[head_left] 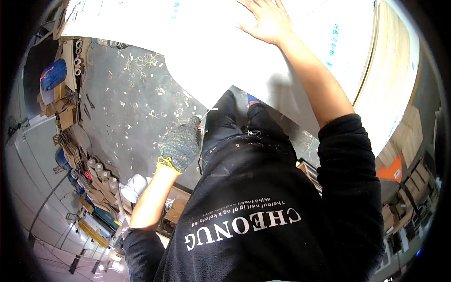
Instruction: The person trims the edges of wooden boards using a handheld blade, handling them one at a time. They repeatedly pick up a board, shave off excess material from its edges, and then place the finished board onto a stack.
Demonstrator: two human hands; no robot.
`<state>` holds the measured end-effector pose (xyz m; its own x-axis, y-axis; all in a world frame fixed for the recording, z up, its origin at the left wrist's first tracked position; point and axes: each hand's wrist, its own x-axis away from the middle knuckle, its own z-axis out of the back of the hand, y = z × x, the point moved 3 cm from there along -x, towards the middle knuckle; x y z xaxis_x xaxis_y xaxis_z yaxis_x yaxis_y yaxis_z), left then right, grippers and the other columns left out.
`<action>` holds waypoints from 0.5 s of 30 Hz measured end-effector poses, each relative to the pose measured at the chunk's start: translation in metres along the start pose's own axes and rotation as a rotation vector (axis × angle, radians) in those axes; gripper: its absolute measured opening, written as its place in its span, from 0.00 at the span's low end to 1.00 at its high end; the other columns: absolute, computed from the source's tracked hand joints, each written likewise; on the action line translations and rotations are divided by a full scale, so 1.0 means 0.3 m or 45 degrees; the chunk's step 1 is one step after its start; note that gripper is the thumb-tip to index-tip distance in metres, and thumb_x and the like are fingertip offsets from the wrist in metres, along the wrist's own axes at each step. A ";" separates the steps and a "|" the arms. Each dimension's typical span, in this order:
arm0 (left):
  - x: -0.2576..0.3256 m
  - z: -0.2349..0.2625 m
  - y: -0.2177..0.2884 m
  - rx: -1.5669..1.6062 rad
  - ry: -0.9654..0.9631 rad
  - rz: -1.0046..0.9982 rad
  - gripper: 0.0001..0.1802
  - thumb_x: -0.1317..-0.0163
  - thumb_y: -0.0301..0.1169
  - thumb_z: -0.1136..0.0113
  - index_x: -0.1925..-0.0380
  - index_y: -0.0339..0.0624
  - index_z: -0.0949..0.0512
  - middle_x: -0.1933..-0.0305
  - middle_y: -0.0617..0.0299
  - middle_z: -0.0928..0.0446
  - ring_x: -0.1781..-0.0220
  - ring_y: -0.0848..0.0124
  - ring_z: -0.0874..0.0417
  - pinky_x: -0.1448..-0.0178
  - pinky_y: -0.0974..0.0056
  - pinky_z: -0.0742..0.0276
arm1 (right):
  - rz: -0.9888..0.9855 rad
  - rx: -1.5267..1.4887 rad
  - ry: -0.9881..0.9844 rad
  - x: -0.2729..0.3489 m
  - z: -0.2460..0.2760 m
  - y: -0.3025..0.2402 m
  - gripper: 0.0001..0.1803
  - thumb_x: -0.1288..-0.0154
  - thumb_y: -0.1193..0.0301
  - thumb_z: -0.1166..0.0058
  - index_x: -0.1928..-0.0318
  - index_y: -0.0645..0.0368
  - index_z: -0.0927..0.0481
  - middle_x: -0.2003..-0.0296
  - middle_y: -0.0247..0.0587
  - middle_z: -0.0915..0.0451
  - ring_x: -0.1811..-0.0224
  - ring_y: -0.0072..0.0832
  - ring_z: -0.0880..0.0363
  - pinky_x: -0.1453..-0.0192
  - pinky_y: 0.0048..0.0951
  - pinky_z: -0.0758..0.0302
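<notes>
A large white sheet (206, 51) with faint blue printing spreads across the top of the view, and a corner of it points toward my body. My bare right hand (268, 21) lies on the sheet with its fingers spread, holding nothing. My left hand (181, 145) wears a grey knitted glove with a yellow cuff and is low beside my left thigh, below the sheet's edge. Its fingers are curled closed. A thin pale strip and a speck of red show at the fingertips, but what the hand grips is mostly hidden.
Thin scraps and curled strips litter the grey floor (127, 89) on the left. A white bucket (134, 188), stacked cardboard (68, 117) and a blue bundle (54, 75) stand along the left. Curved wood-coloured board (387, 51) edges the right, with an orange piece (391, 170) beyond.
</notes>
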<state>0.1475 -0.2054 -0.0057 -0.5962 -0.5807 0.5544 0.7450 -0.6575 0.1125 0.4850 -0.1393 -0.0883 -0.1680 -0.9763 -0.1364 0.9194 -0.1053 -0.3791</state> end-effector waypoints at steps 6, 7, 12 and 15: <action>-0.022 -0.011 0.008 -0.002 -0.093 0.071 0.12 0.33 0.36 0.52 0.55 0.44 0.26 0.66 0.44 0.19 0.63 0.47 0.16 0.61 0.45 0.22 | 0.003 -0.009 0.027 0.002 0.005 0.002 0.40 0.43 0.47 0.43 0.32 0.48 0.34 0.29 0.50 0.42 0.25 0.48 0.48 0.23 0.55 0.53; -0.031 -0.011 0.011 0.016 -0.108 0.065 0.12 0.33 0.36 0.53 0.56 0.44 0.26 0.65 0.43 0.19 0.63 0.46 0.16 0.61 0.44 0.22 | 0.003 -0.006 0.026 0.004 0.010 0.005 0.40 0.43 0.47 0.44 0.32 0.48 0.34 0.29 0.50 0.41 0.25 0.48 0.48 0.23 0.55 0.53; -0.089 -0.312 -0.152 -0.048 -0.299 0.079 0.14 0.34 0.35 0.54 0.55 0.40 0.25 0.62 0.40 0.19 0.58 0.41 0.18 0.56 0.42 0.24 | 0.021 0.003 0.014 0.005 -0.020 0.003 0.41 0.43 0.47 0.43 0.32 0.47 0.35 0.29 0.52 0.42 0.25 0.48 0.49 0.23 0.56 0.54; -0.059 -0.389 -0.183 0.084 -0.276 0.196 0.17 0.36 0.37 0.50 0.53 0.38 0.25 0.67 0.44 0.19 0.66 0.48 0.17 0.60 0.48 0.22 | 0.004 0.084 -0.008 -0.024 -0.025 -0.001 0.39 0.43 0.48 0.42 0.32 0.46 0.34 0.28 0.47 0.42 0.24 0.42 0.49 0.23 0.52 0.54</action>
<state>0.0822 -0.2151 -0.1181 -0.4014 -0.5503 0.7322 0.8440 -0.5326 0.0624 0.4833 -0.1307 -0.0941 -0.1632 -0.9778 -0.1316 0.9413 -0.1143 -0.3178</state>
